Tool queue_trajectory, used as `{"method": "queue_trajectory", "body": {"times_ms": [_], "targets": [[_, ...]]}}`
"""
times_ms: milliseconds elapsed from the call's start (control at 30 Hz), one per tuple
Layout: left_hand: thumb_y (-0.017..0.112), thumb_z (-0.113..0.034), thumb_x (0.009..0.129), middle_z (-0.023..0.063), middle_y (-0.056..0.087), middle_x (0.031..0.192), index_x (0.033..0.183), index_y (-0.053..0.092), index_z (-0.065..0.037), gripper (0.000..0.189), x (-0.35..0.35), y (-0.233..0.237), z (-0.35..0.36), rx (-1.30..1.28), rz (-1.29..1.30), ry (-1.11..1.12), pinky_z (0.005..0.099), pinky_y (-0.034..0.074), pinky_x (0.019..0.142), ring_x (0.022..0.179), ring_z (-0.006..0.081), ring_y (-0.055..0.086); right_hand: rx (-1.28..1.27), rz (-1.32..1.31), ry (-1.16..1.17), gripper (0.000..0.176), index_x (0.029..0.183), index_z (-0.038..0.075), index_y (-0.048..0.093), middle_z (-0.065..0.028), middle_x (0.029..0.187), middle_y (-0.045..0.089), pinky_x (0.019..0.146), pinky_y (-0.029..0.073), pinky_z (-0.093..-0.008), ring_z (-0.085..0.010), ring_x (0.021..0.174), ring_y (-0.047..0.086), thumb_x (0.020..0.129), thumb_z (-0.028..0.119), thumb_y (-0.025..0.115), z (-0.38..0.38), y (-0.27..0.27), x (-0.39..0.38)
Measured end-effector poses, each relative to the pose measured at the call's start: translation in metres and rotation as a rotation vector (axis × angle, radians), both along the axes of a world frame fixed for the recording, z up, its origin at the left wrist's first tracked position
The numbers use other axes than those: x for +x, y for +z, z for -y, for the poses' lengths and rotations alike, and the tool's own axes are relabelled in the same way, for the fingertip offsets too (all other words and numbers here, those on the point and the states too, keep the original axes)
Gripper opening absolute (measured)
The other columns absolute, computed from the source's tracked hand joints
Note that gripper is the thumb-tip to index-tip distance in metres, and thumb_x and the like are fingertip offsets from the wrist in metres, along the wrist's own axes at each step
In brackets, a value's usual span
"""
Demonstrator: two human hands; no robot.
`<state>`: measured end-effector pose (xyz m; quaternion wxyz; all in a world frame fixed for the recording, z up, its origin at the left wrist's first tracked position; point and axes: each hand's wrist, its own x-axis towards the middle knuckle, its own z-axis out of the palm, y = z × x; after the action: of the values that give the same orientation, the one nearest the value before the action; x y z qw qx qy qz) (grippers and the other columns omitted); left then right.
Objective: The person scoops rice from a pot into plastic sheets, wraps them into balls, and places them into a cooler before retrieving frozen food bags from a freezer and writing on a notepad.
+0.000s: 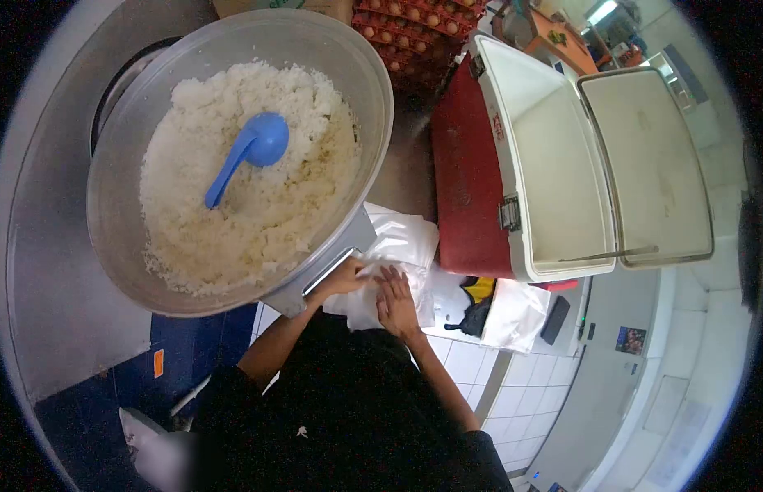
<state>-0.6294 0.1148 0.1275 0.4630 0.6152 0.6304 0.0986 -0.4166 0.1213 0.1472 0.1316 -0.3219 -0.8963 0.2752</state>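
In the head view, the plastic [407, 238] looks whitish, glossy and thin, its surface creased and catching bright glare. It lies between the pot [366, 90] of rice [184, 205] and the red cooler [473, 184]. The right hand [397, 303] rests on it, fingers extended and slightly apart. The left hand [339, 280] touches its near-left part beside the pot's handle [330, 271]; whether those fingers grip cannot be told.
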Motion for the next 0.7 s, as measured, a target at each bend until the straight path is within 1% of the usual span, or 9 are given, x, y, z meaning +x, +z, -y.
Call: {"method": "queue_trajectory", "body": {"times_ms": [67, 133, 267, 333, 400, 433, 533, 633, 700], "targets": [[0.075, -0.034, 0.079, 0.0207, 0.066, 0.106, 0.118, 0.059, -0.004, 0.052, 0.007, 0.008, 0.008, -0.049, 0.081, 0.178, 0.0399, 0.051, 0.08, 0.093, 0.0312, 0.066, -0.039, -0.04, -0.044, 0.045, 0.135, 0.005, 0.047, -0.0187, 0.148, 0.035, 0.116, 0.015, -0.0547, -0.0379, 0.141, 0.025, 0.091, 0.016, 0.044, 0.004, -0.002, 0.009], [0.073, -0.036, 0.079, 0.0146, 0.071, 0.09, 0.105, 0.068, -0.006, 0.04, 0.02, -0.01, 0.029, 0.384, 0.239, 0.546, 0.0401, 0.053, 0.078, 0.083, 0.0302, 0.068, -0.075, -0.084, -0.098, 0.045, 0.136, 0.006, 0.047, -0.0175, 0.151, 0.032, 0.116, 0.014, -0.0557, -0.038, 0.142, 0.023, 0.093, 0.019, 0.043, 0.007, -0.003, 0.012], [0.078, -0.042, 0.073, 0.0215, 0.068, 0.1, 0.11, 0.062, 0.003, 0.061, 0.05, -0.074, 0.077, -0.085, 0.149, 0.397, 0.0376, 0.053, 0.079, 0.093, 0.0317, 0.067, -0.043, -0.067, -0.046, 0.048, 0.141, 0.008, 0.043, -0.0149, 0.154, 0.028, 0.117, 0.011, -0.0545, -0.0348, 0.145, 0.018, 0.096, 0.023, 0.039, 0.008, -0.018, 0.016], [0.069, -0.042, 0.084, 0.0208, 0.067, 0.105, 0.118, 0.057, 0.004, 0.059, 0.066, -0.058, 0.08, -0.163, 0.395, 0.41, 0.0375, 0.053, 0.081, 0.094, 0.0308, 0.066, -0.028, -0.087, -0.03, 0.048, 0.142, 0.009, 0.042, -0.0142, 0.154, 0.028, 0.117, 0.01, -0.0545, -0.0336, 0.146, 0.017, 0.097, 0.023, 0.039, 0.006, -0.021, 0.019], [0.051, -0.038, 0.097, 0.0168, 0.065, 0.11, 0.125, 0.054, -0.002, 0.046, 0.083, -0.022, 0.081, -0.229, 1.255, 0.934, 0.0378, 0.053, 0.084, 0.096, 0.0284, 0.066, 0.021, -0.002, 0.042, 0.046, 0.138, 0.008, 0.046, -0.0141, 0.154, 0.029, 0.116, 0.012, -0.0546, -0.0331, 0.145, 0.02, 0.096, 0.026, 0.045, 0.006, -0.02, 0.028], [0.037, -0.034, 0.102, 0.0163, 0.062, 0.12, 0.131, 0.05, -0.005, 0.042, 0.085, -0.03, 0.075, -0.244, 1.343, 1.167, 0.0393, 0.051, 0.092, 0.105, 0.0274, 0.063, 0.018, -0.009, 0.049, 0.046, 0.138, 0.008, 0.046, -0.0141, 0.154, 0.029, 0.116, 0.012, -0.0546, -0.0331, 0.145, 0.02, 0.096, 0.026, 0.045, 0.011, -0.009, 0.032], [0.04, -0.035, 0.101, 0.0171, 0.049, 0.137, 0.139, 0.039, -0.006, 0.048, 0.082, -0.033, 0.063, -0.062, 1.51, 1.23, 0.0439, 0.046, 0.1, 0.115, 0.0278, 0.056, -0.004, -0.111, -0.067, 0.039, 0.122, 0.005, 0.055, -0.015, 0.146, 0.038, 0.114, 0.019, -0.0556, -0.0354, 0.139, 0.029, 0.09, 0.028, 0.055, 0.016, 0.008, 0.048], [0.041, -0.037, 0.1, 0.0135, 0.049, 0.138, 0.142, 0.041, -0.012, 0.049, 0.084, -0.002, 0.047, 0.068, 1.492, 1.27, 0.0414, 0.044, 0.102, 0.12, 0.0278, 0.053, 0.109, -0.195, -0.213, 0.019, 0.093, 0.002, 0.06, -0.0177, 0.104, 0.059, 0.091, 0.042, -0.0505, -0.0366, 0.1, 0.055, 0.089, 0.021, 0.059, 0.012, -0.015, 0.058], [0.043, -0.034, 0.099, 0.0129, 0.047, 0.14, 0.145, 0.037, -0.015, 0.05, 0.079, 0.016, 0.035, 0.15, 1.44, 1.294, 0.0404, 0.043, 0.103, 0.12, 0.0276, 0.052, 0.011, -0.184, -0.224, 0.018, 0.093, 0.002, 0.06, -0.0189, 0.097, 0.061, 0.084, 0.046, -0.0485, -0.0378, 0.093, 0.058, 0.09, 0.02, 0.058, 0.001, -0.011, 0.058]]}}
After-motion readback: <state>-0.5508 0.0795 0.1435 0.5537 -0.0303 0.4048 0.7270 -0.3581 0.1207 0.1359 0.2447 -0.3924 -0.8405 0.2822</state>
